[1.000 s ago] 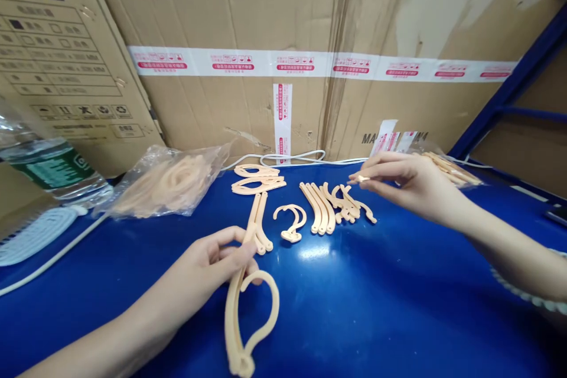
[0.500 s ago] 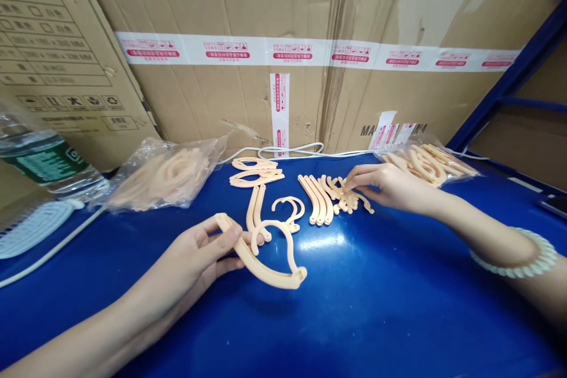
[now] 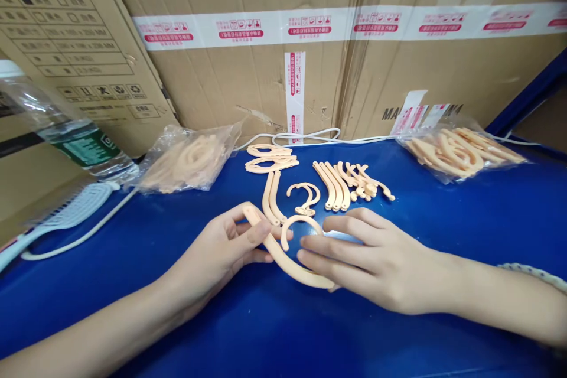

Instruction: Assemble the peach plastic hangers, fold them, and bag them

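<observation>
In my left hand (image 3: 248,239) is a partly assembled beige plastic folding hanger (image 3: 287,263), pinched between thumb and fingers near the upper end of its curved arm. A round hook rises from its lower right end. My right hand (image 3: 372,260) is closed round that end, covering the joint; whether a small part is also in its fingers is hidden. Just behind lie loose hooks (image 3: 310,198) and two curved arms (image 3: 271,198). Farther right are three more arms (image 3: 332,186) beside a pile of small curved pieces (image 3: 364,182).
Beige loops (image 3: 271,164) lie at the back of the blue table (image 3: 266,336). Clear bags of parts stand left (image 3: 190,159) and right (image 3: 460,150). A water bottle (image 3: 84,136), hairbrush (image 3: 75,212) and white cable (image 3: 88,239) are at left. Cardboard boxes (image 3: 239,82) wall off the back.
My right hand has come from the small-parts pile, down and left, to the jointed end of the hanger. My left hand still holds the arm. The camera view has shifted slightly.
</observation>
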`<action>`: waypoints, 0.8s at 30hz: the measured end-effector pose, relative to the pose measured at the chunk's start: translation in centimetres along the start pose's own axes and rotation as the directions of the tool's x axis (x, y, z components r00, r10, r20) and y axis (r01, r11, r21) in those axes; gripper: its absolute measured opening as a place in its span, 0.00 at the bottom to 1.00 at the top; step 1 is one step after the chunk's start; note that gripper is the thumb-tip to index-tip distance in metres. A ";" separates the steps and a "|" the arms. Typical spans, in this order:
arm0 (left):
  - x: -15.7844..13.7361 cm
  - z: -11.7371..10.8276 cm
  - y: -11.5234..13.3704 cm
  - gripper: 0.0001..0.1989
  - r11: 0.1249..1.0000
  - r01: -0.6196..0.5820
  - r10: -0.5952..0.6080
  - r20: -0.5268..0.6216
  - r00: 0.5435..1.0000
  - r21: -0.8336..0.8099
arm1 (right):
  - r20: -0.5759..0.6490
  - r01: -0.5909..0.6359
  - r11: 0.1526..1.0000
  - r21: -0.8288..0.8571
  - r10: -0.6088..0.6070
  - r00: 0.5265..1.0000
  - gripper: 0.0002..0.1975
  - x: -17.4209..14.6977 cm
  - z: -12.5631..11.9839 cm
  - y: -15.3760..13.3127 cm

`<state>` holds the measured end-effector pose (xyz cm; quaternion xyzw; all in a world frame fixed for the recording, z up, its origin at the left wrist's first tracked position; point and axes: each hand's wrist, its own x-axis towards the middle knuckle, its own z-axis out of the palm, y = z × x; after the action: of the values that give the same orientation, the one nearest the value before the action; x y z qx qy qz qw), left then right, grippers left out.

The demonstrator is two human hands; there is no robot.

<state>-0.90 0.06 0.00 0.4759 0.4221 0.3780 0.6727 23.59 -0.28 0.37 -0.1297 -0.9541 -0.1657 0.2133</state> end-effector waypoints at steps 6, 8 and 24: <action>-0.2 -0.2 -0.3 0.20 0.917 -0.262 0.311 -0.127 0.942 0.302 | -0.030 -0.104 0.986 0.131 0.108 0.994 0.14 -0.5 0.5 0.1; -0.5 -0.3 -0.6 0.24 0.653 -0.461 0.610 -0.056 0.790 0.601 | -0.039 -0.127 0.981 0.147 0.134 0.990 0.15 -0.5 0.7 -0.2; -1.4 1.9 -1.7 0.11 -0.222 -0.645 0.432 0.667 0.607 0.731 | -0.080 -0.193 0.976 0.106 0.201 0.976 0.12 0.2 1.2 -2.1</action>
<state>0.53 -2.23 -1.01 0.9457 0.2438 0.2137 -0.0228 22.34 -1.69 -1.17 -0.2054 -0.9328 -0.1026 0.2779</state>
